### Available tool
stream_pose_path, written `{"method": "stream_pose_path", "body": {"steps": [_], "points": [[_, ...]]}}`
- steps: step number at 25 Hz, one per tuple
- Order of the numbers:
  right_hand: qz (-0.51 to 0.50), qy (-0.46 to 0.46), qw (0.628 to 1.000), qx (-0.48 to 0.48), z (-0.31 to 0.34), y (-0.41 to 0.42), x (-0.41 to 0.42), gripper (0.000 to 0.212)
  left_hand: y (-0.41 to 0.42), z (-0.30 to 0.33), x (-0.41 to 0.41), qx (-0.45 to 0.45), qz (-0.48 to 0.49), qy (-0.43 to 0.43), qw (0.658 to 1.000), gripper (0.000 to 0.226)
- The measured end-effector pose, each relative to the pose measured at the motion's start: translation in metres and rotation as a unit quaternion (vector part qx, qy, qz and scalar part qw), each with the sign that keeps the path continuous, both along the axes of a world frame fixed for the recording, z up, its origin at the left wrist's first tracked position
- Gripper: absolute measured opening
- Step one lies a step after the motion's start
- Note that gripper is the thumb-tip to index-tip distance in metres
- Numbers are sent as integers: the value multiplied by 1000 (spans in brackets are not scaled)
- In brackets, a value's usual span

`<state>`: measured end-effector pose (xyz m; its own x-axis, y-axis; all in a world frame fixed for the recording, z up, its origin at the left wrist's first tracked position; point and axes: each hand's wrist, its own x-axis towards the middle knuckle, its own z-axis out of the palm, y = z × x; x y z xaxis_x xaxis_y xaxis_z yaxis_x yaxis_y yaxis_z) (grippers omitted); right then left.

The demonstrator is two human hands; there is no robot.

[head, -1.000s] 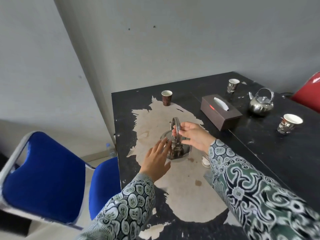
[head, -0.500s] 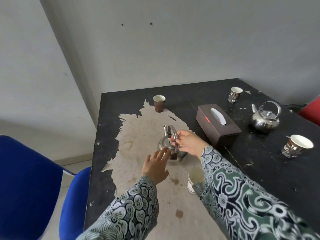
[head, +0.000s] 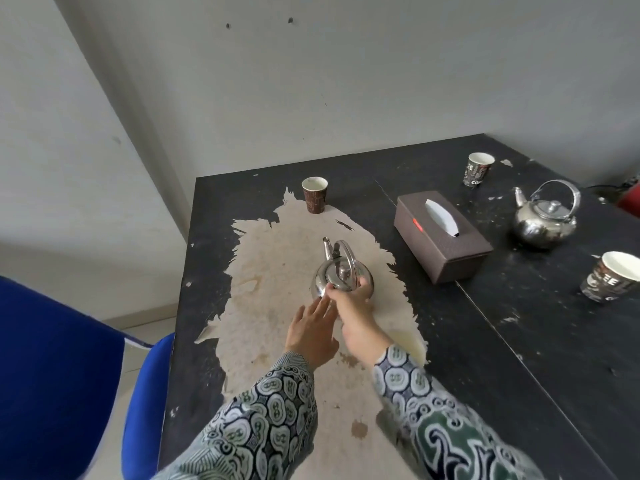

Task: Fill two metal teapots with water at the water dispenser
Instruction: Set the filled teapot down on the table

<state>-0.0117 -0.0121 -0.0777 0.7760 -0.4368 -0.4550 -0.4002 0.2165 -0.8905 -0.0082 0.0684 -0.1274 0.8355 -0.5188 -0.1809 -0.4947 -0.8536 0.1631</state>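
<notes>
Right hand point(head: 349, 303) closed on near teapot point(head: 341, 271) lid, left point(head: 311, 329) open beside; could slip, clattering lid or tipping pot.

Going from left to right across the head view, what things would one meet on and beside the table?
Blue chair → brown paper cup → near teapot held by right hand → tissue box → far cup → second teapot → cup at the right edge.
</notes>
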Motion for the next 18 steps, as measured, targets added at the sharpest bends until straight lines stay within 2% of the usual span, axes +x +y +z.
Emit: {"method": "stream_pose_path", "body": {"steps": [4,8,10,13,18], "points": [[-93,-35,984,145,0,15,-5,71,-3,-1,9,-4,-9,-3,1000,69],[-127,-46,958,252,12,17,8,55,-10,2,31,17,-6,4,1000,69],[-125,-53,957,257,9,14,21,52,-14,7,45,26,-12,16,999,71],[-105,-16,966,234,-2,6,39,57,-16,9,55,29,-9,32,999,73],[-131,-34,959,249,-9,2,40,53,-15,2,37,0,17,25,1000,74]]}}
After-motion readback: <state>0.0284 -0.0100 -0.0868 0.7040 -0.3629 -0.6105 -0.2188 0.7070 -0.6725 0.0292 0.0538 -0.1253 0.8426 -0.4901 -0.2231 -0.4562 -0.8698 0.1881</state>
